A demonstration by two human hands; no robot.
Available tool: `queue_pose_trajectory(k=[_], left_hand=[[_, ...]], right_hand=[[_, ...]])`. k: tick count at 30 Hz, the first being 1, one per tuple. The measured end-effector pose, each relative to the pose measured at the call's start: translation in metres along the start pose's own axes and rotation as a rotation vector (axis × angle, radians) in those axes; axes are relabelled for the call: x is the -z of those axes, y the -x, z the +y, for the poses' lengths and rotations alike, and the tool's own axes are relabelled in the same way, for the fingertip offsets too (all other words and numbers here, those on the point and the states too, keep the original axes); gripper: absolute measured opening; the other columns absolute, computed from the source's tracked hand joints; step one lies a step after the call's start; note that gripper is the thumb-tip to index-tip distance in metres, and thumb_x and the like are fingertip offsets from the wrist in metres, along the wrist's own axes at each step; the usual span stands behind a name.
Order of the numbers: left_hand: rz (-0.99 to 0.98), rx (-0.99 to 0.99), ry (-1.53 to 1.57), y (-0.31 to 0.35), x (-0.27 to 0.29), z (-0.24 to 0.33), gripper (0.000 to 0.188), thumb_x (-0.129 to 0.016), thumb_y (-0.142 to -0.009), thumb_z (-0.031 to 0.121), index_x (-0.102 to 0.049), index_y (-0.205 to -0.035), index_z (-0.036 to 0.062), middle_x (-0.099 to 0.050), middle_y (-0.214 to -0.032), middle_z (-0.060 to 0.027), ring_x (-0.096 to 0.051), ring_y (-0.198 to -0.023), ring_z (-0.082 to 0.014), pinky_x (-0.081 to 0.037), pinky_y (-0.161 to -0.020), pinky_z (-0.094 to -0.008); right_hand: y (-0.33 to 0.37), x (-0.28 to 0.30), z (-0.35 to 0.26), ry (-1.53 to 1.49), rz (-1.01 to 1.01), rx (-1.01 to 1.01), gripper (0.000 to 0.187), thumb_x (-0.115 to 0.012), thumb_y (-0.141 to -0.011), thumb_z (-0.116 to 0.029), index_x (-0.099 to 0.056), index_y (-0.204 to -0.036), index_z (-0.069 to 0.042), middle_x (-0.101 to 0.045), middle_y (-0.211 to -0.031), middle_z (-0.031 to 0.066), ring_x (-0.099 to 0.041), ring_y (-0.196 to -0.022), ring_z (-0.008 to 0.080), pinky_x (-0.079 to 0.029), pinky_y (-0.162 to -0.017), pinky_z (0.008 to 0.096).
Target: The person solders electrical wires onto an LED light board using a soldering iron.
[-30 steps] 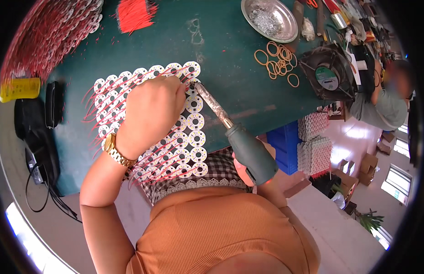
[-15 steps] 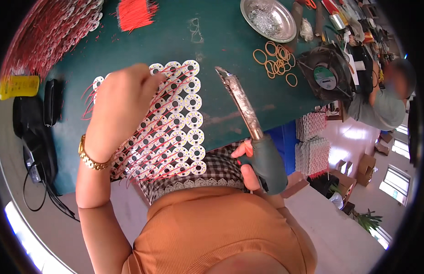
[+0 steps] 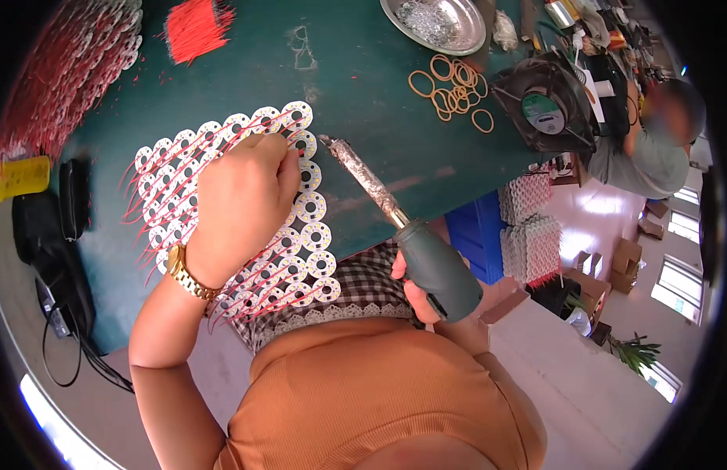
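Note:
A panel of round white LED boards (image 3: 311, 207) lies on the green table, with thin red wires slanting across its rows. Over its upper right part is my left hand (image 3: 250, 184), fingers bent and pinched together near the right-hand columns. Whatever sits between those fingertips is hidden. My right hand (image 3: 416, 294) grips a soldering iron (image 3: 440, 270) by its dark green handle, mostly behind that handle. The iron's tip points up and left, close to the panel's upper right edge; contact cannot be made out.
A bundle of red wires (image 3: 197, 33) lies at the back, with stacked wired boards (image 3: 81, 70) at far left. Rubber bands (image 3: 457, 88), a metal bowl (image 3: 471, 31) and a fan (image 3: 543, 110) stand right. Another person (image 3: 645, 160) sits beyond.
My left hand has moved right and lower over the panel, uncovering its left rows. The soldering iron's tip has swung left toward the panel's edge. The whole view has shifted slightly.

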State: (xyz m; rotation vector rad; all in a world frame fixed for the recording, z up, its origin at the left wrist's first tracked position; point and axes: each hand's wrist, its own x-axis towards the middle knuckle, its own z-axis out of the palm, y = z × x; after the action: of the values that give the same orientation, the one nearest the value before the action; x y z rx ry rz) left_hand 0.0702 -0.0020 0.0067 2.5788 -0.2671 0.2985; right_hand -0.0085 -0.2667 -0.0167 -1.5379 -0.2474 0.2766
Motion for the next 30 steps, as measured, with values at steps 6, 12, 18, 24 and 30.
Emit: queue_pose_trajectory(k=[6, 12, 18, 24, 30], left_hand=[[0.006, -0.013, -0.015, 0.000, 0.001, 0.001, 0.017, -0.067, -0.087, 0.012, -0.058, -0.075, 0.0031, -0.060, -0.069, -0.0144, -0.060, -0.056, -0.0332, -0.047, -0.050, -0.0421], [-0.011, 0.029, 0.041, 0.001, 0.007, -0.001, 0.016, -0.066, -0.089, 0.012, -0.060, -0.077, 0.0019, -0.059, -0.068, -0.0138, -0.060, -0.061, -0.0346, -0.048, -0.055, -0.0426], [0.008, 0.195, 0.329, -0.003, 0.023, -0.003, 0.006, -0.068, -0.087, 0.006, -0.069, -0.090, 0.0004, -0.065, -0.077, -0.0149, -0.063, -0.066, -0.0297, -0.050, -0.063, -0.0369], [0.034, 0.143, 0.206, -0.006, 0.016, -0.006, 0.007, -0.071, -0.087, 0.005, -0.070, -0.092, -0.0001, -0.067, -0.080, -0.0107, -0.062, -0.065, -0.0169, -0.049, -0.060, -0.0291], [-0.024, 0.171, 0.125, -0.011, 0.004, 0.000, 0.008, -0.071, -0.085, 0.005, -0.068, -0.090, -0.0014, -0.062, -0.079, -0.0106, -0.061, -0.065, -0.0216, -0.048, -0.061, -0.0323]], right_hand=[[0.007, 0.002, 0.009, 0.004, 0.052, -0.064, 0.026, -0.065, -0.087, -0.015, -0.064, -0.106, 0.004, -0.066, -0.084, 0.0117, -0.064, -0.070, 0.0182, -0.052, -0.062, 0.0308], [-0.003, -0.003, -0.007, 0.179, 0.021, 0.025, 0.024, -0.066, -0.088, -0.018, -0.064, -0.100, 0.003, -0.065, -0.082, 0.0102, -0.061, -0.069, 0.0184, -0.051, -0.063, 0.0310], [-0.015, -0.003, -0.019, 0.310, 0.003, 0.097, 0.023, -0.065, -0.089, -0.020, -0.063, -0.095, 0.003, -0.063, -0.080, 0.0089, -0.058, -0.069, 0.0187, -0.049, -0.064, 0.0313], [-0.010, 0.000, -0.003, 0.037, 0.073, -0.094, 0.022, -0.063, -0.087, -0.016, -0.063, -0.097, 0.004, -0.062, -0.079, 0.0091, -0.057, -0.069, 0.0193, -0.047, -0.063, 0.0312], [-0.002, 0.002, 0.014, -0.240, 0.131, -0.300, 0.022, -0.062, -0.086, -0.013, -0.062, -0.098, 0.005, -0.061, -0.079, 0.0093, -0.056, -0.068, 0.0199, -0.046, -0.062, 0.0311]])
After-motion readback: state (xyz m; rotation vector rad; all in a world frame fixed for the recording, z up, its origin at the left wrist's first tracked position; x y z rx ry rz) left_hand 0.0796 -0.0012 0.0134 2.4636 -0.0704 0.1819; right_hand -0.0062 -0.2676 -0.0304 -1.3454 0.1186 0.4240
